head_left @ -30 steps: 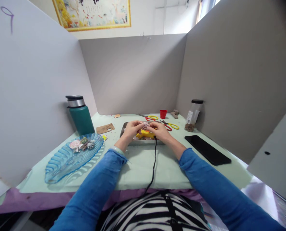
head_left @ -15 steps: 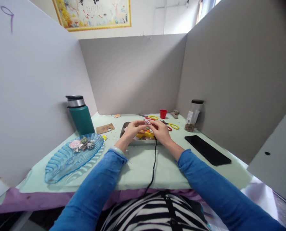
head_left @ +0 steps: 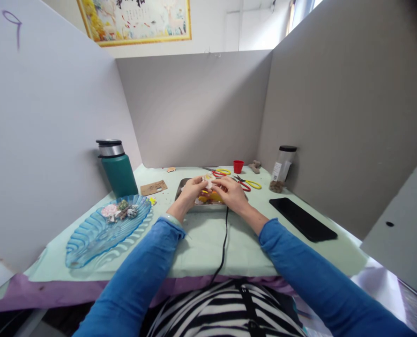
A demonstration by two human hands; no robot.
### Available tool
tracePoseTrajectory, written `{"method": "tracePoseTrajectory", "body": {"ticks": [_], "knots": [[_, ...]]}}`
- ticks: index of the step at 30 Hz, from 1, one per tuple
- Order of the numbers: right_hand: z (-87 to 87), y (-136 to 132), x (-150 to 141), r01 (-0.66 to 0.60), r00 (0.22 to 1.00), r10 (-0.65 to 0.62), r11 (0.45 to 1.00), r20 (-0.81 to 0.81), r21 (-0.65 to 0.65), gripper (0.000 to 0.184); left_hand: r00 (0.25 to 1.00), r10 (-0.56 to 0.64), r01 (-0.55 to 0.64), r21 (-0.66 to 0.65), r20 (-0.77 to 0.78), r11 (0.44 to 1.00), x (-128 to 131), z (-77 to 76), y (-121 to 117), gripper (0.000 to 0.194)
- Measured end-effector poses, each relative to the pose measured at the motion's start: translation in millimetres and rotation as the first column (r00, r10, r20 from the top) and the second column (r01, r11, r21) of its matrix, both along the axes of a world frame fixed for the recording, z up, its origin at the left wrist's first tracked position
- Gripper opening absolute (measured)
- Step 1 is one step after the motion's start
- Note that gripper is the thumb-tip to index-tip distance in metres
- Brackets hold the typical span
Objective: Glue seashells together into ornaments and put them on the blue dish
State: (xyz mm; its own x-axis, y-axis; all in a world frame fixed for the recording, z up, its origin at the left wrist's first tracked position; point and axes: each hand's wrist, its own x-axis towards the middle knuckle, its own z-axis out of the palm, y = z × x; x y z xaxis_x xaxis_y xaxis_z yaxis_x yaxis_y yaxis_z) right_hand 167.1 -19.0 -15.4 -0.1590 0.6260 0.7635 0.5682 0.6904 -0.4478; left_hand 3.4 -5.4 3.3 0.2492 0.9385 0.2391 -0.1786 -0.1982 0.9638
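My left hand and my right hand meet above a shallow metal tray. Between the fingertips of both is a small whitish piece with coloured marks; its exact kind is too small to make out. Fingers of each hand are closed on it from either side. Under the hands, a yellow tool lies in the tray among small bits, partly covered. A black cord runs from the tray down to the table's front edge.
At left are a blue ribbed glass dish with small decorative pieces, a green bottle and a brown card. Pliers, scissors and a red cup lie behind. A jar and black phone-like slab are right.
The small piece between my fingers has turned, from a pinkish patterned side to a whitish face. My right hand has shifted slightly; the surroundings look the same.
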Motion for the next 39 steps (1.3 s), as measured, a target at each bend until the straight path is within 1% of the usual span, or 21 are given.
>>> {"method": "tracePoseTrajectory", "body": {"ticks": [2, 4, 7, 10, 13, 15, 17, 18, 20, 21, 22, 23, 24, 25, 26, 27, 29, 32, 34, 36, 39], "knots": [[-0.6, 2, 1, 0.052, 0.999, -0.051, 0.998, 0.013, -0.029, 0.020, 0.993, 0.111, -0.109, -0.062, 0.036, 0.992, 0, 0.7, 1, 0.019], [-0.9, 3, 2, 0.128, 0.990, -0.123, 0.988, 0.070, -0.086, 0.019, 0.978, 0.200, -0.194, -0.106, 0.053, 0.975, -1, 1.5, 3, 0.013], [0.4, 3, 2, 0.242, 0.951, -0.199, 0.955, 0.235, -0.173, 0.025, 0.961, 0.267, -0.258, -0.116, 0.070, 0.959, -1, 2.2, 4, 0.011], [3.7, 0, 2, 0.322, 0.907, -0.219, 0.911, 0.360, -0.257, 0.034, 0.946, 0.309, -0.300, -0.093, 0.099, 0.949, -2, 1.5, 5, 0.013], [6.0, -3, 2, 0.341, 0.891, -0.192, 0.881, 0.412, -0.328, 0.038, 0.921, 0.370, -0.366, -0.057, 0.125, 0.929, -3, 0.0, 9, 0.014], [5.7, -2, 2, 0.328, 0.892, -0.168, 0.880, 0.420, -0.343, 0.036, 0.898, 0.421, -0.418, -0.052, 0.129, 0.907, -4, -0.5, 11, 0.014], [4.1, 1, 3, 0.303, 0.914, -0.166, 0.886, 0.370, -0.352, 0.031, 0.872, 0.473, -0.469, -0.062, 0.131, 0.881, -5, -0.3, 12, 0.015], [3.3, 3, 3, 0.288, 0.934, -0.176, 0.886, 0.311, -0.364, 0.028, 0.860, 0.493, -0.489, -0.068, 0.132, 0.870, -6, -0.1, 13, 0.014], [2.3, 8, 4, 0.221, 0.975, -0.194, 0.881, 0.105, -0.418, 0.026, 0.849, 0.514, -0.508, -0.078, 0.125, 0.858, -7, 0.2, 13, 0.014], [2.4, 10, 4, 0.145, 0.981, -0.186, 0.880, -0.048, -0.452, 0.026, 0.852, 0.510, -0.504, -0.082, 0.116, 0.860, -7, 0.0, 13, 0.013], [3.0, 11, 5, 0.035, 0.964, -0.155, 0.879, -0.217, -0.475, 0.028, 0.860, 0.499, -0.493, -0.085, 0.101, 0.866, -7, -0.4, 14, 0.013], [4.1, 11, 5, -0.097, 0.915, -0.110, 0.874, -0.388, -0.476, 0.030, 0.870, 0.486, -0.479, -0.088, 0.082, 0.873, -7, -1.0, 14, 0.012], [5.5, 10, 5, -0.227, 0.848, -0.056, 0.860, -0.526, -0.457, 0.033, 0.880, 0.470, -0.465, -0.090, 0.062, 0.881, -6, -1.8, 14, 0.011], [7.2, 8, 5, -0.339, 0.784, -0.003, 0.836, -0.621, -0.432, 0.037, 0.887, 0.459, -0.455, -0.089, 0.042, 0.886, -6, -2.8, 14, 0.011], [8.9, 6, 5, -0.424, 0.731, 0.038, 0.808, -0.681, -0.410, 0.040, 0.890, 0.455, -0.452, -0.084, 0.022, 0.888, -6, -3.8, 15, 0.011], [10.5, 3, 4, -0.483, 0.697, 0.074, 0.784, -0.713, -0.390, 0.042, 0.890, 0.456, -0.455, -0.074, 0.005, 0.888, -6, -4.9, 15, 0.011], [12.7, -2, 3, -0.560, 0.659, 0.144, 0.749, -0.739, -0.353, 0.041, 0.886, 0.463, -0.463, -0.045, -0.019, 0.885, -6, -6.6, 16, 0.012], [13.7, -6, 1, -0.629, 0.622, 0.244, 0.721, -0.744, -0.290, 0.032, 0.884, 0.467, -0.468, -0.020, -0.030, 0.884, -6, -8.0, 17, 0.013], [14.0, -8, 1, -0.652, 0.613, 0.276, 0.706, -0.740, -0.277, 0.028, 0.880, 0.474, -0.475, -0.016, -0.033, 0.880, -6, -8.5, 18, 0.012], [14.8, -10, 1, -0.657, 0.616, 0.288, 0.700, -0.733, -0.278, 0.029, 0.875, 0.483, -0.484, -0.013, -0.036, 0.875, -7, -8.9, 19, 0.011], [16.7, -12, 1, -0.647, 0.607, 0.313, 0.728, -0.731, -0.226, 0.027, 0.869, 0.494, -0.494, -0.010, -0.038, 0.869, -7, -9.5, 19, 0.012]]}}
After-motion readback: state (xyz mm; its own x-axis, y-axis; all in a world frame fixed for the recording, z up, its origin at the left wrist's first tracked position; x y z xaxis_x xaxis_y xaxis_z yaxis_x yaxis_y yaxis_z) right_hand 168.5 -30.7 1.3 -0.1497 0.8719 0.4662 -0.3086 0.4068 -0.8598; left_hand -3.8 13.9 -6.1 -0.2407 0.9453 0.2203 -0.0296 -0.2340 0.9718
